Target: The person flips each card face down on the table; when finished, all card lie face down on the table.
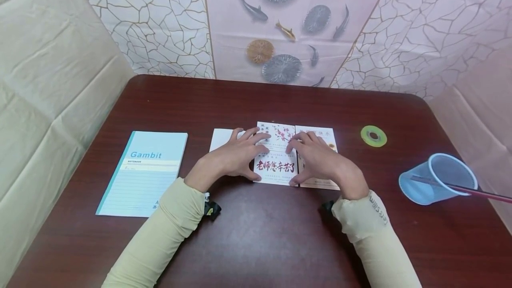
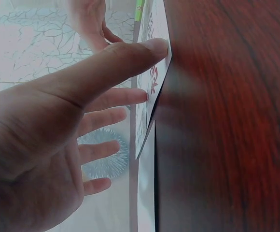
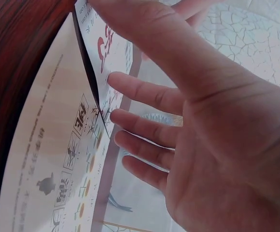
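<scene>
In the head view, a card with large red Chinese writing lies at the middle of the table, directly below a panel with pink blossoms. Whether the two are one folded card, I cannot tell. My left hand touches its left side, thumb at the lower corner and index finger higher up. From the other side, my right hand touches the card with thumb and index finger, the other fingers spread. Beneath the right hand lies another printed card. A blank white card shows behind the left hand.
On the left lies a light-blue Gambit notebook. A green roll of tape lies to the right. Nearer the right edge, a blue cup lies tipped with a dark, thin stick in it. Patterned cloth hangs behind the table.
</scene>
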Motion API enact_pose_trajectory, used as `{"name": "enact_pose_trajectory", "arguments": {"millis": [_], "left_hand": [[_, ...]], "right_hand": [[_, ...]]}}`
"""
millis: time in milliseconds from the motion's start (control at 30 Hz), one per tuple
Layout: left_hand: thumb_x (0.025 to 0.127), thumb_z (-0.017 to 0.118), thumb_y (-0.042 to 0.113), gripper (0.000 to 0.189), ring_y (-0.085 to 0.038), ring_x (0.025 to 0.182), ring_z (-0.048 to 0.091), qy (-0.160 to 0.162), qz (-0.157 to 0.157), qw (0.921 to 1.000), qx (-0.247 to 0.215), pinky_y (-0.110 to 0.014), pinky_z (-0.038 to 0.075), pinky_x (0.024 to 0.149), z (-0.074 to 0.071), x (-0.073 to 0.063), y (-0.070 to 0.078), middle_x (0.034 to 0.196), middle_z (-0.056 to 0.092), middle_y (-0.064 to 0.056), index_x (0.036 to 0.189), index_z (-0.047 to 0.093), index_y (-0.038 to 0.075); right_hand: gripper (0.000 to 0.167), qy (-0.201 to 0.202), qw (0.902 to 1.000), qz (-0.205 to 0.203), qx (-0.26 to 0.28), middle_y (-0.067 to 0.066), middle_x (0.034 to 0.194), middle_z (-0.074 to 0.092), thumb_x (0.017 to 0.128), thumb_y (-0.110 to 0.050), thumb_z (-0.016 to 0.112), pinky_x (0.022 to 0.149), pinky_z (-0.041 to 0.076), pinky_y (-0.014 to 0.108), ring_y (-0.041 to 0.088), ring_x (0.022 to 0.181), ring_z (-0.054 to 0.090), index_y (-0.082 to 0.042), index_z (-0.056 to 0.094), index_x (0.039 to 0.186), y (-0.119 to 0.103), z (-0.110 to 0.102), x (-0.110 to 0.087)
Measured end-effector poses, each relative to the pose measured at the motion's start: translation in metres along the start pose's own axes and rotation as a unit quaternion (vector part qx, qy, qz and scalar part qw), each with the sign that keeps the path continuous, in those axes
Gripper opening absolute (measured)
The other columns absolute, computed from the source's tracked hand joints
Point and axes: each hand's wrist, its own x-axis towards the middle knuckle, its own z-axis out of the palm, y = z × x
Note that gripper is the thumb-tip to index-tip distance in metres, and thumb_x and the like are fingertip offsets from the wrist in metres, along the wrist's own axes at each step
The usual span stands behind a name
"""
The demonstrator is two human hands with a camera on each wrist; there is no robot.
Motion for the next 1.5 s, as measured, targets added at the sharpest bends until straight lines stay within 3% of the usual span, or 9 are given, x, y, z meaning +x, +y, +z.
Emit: {"name": "enact_pose_trajectory", "arguments": {"millis": [500,833,1100,1267,1400,1500], "left_hand": [[0.075,0.08,0.051,0.068,-0.033,0.143,0.022,0.008,0.013,0.9998,-0.009,-0.054,0.02,0.107,0.0,0.0,0.002,0.154,0.031,-0.006,0.13,0.06,0.017],[0.075,0.074,0.061,0.078,-0.033,0.144,0.018,0.003,0.001,1.0,-0.002,-0.055,0.017,0.109,-0.001,-0.001,0.003,0.153,0.032,-0.01,0.135,0.056,0.015],[0.069,0.076,0.067,0.079,-0.03,0.142,0.023,0.027,0.019,0.9993,0.018,-0.052,0.021,0.106,0.003,0.002,0.006,0.149,0.037,-0.011,0.126,0.06,0.014],[0.069,0.078,0.059,0.062,-0.025,0.135,0.03,0.06,0.03,0.9973,0.031,-0.049,0.023,0.104,0.006,0.004,0.006,0.14,0.043,-0.008,0.11,0.064,0.014],[0.07,0.076,0.058,0.06,-0.023,0.127,0.035,0.082,0.035,0.9953,0.038,-0.046,0.024,0.102,0.006,0.004,0.006,0.133,0.046,-0.006,0.108,0.063,0.013],[0.069,0.075,0.064,0.069,-0.022,0.126,0.036,0.074,0.023,0.9963,0.038,-0.046,0.023,0.102,0.003,0.002,0.004,0.133,0.045,-0.006,0.115,0.063,0.013]], "right_hand": [[0.079,0.0,1.0,-0.007,-0.007,0.018,0.137,0.042,0.059,-0.046,0.093,0.104,0.031,0.054,0.035,0.124,0.034,-0.008,0.057,0.118,-0.002,-0.001,-0.003],[0.07,-0.008,0.9979,-0.02,0.062,0.02,0.141,0.036,0.058,-0.041,0.093,0.102,0.024,0.058,0.036,0.128,0.026,-0.01,0.054,0.106,0.013,0.005,0.002],[0.064,-0.009,0.9987,-0.02,0.046,0.017,0.142,0.037,0.059,-0.042,0.093,0.103,0.026,0.057,0.034,0.128,0.028,-0.012,0.055,0.101,0.009,0.004,0.002],[0.053,0.004,0.9981,-0.047,0.039,0.014,0.131,0.043,0.062,-0.032,0.092,0.097,0.031,0.052,0.032,0.119,0.035,-0.013,0.057,0.097,0.003,0.004,0.0],[0.065,0.014,0.9982,-0.055,0.022,0.011,0.118,0.045,0.061,-0.032,0.092,0.093,0.035,0.047,0.03,0.111,0.039,-0.009,0.054,0.108,0.0,0.004,0.0],[0.08,0.012,0.9992,-0.037,0.0,0.013,0.122,0.046,0.06,-0.038,0.092,0.096,0.035,0.05,0.031,0.114,0.039,-0.005,0.053,0.122,0.001,0.001,-0.001]]}}
